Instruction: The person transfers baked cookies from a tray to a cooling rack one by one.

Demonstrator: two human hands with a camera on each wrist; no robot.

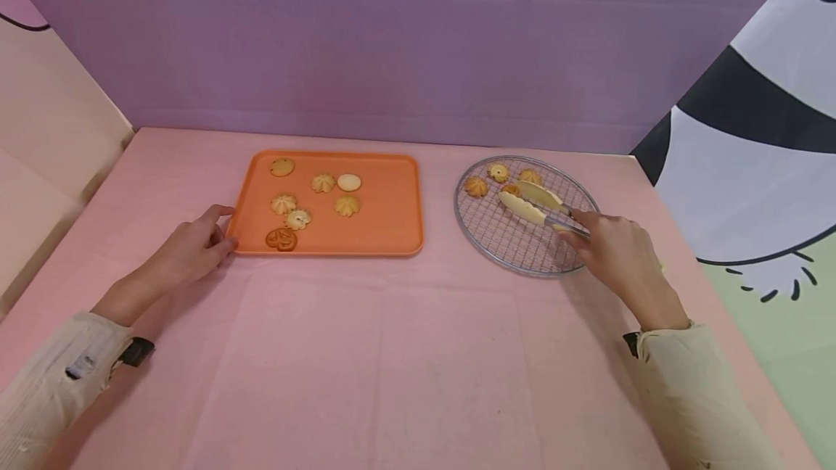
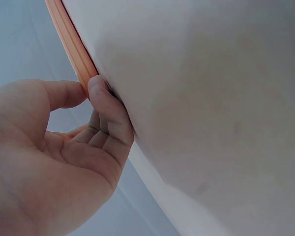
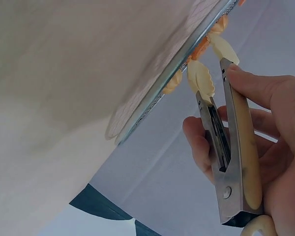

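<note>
Left hand [image 1: 192, 241]: grasping tray edge, thumb and finger toward its near left corner.
Orange rectangular shallow tray [image 1: 385, 227]: flat on pink cloth-covered bench [image 1: 385, 354], left of rack, not touching it.
Tray cookies: seven. Round speckled tan cookie [image 1: 282, 167] at far left corner, brown pretzel-shaped cookie [image 1: 281, 239] at near left, smooth pale oval cookie [image 1: 349, 183] and four fluted golden cookies [image 1: 347, 205] between left side and middle.
Round grey wire-mesh rack [image 1: 509, 234]: flat on bench; three more fluted golden cookies [image 1: 476, 186] in its far left part.
Orange-brown cookie [image 1: 511, 190]: on rack, between tong tips; firm pinch couldn't be told.
Metal tongs with cream scalloped tips [image 1: 522, 207]: tips down at rack.
Right hand [image 1: 617, 252]: grasping tongs.
Progress: judged partway, four cookies on rack, seven on tray; last one set down or picked up, couldn't tell, so done versus left was unclear.
</note>
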